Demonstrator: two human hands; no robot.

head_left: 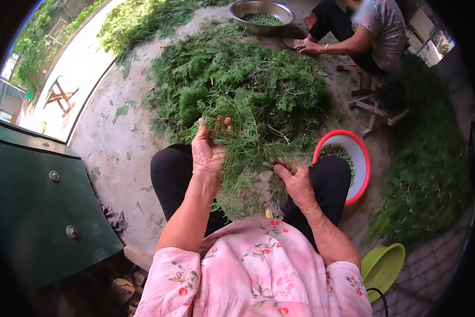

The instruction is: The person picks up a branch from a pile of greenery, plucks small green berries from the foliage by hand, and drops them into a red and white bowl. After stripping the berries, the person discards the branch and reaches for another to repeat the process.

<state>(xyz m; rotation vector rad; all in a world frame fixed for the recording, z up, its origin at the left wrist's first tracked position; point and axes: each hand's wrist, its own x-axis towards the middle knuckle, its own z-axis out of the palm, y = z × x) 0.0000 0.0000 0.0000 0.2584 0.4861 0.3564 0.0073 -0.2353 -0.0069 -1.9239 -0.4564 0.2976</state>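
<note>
A leafy green conifer branch (248, 138), with flat feathery sprays, is held up over my lap between both hands. My left hand (208, 153) is closed around its left side, thumb pointing up, with some fingertips showing through the leaves. On the right, my right hand (299, 186) pinches the stem end between thumb and fingers. Just beyond that hand stands a red-rimmed white bucket (360, 182) with small green cones or seeds (339, 153) inside. A large heap of cut conifer branches (237, 68) lies on the ground in front of me.
A metal basin (237, 11) of small green pieces sits behind the heap. Another person (377, 31) sits at the right on a low wooden stool (367, 100). More greenery (422, 179) covers the right side. A green basin (388, 269) and a dark green panel (42, 211) flank me.
</note>
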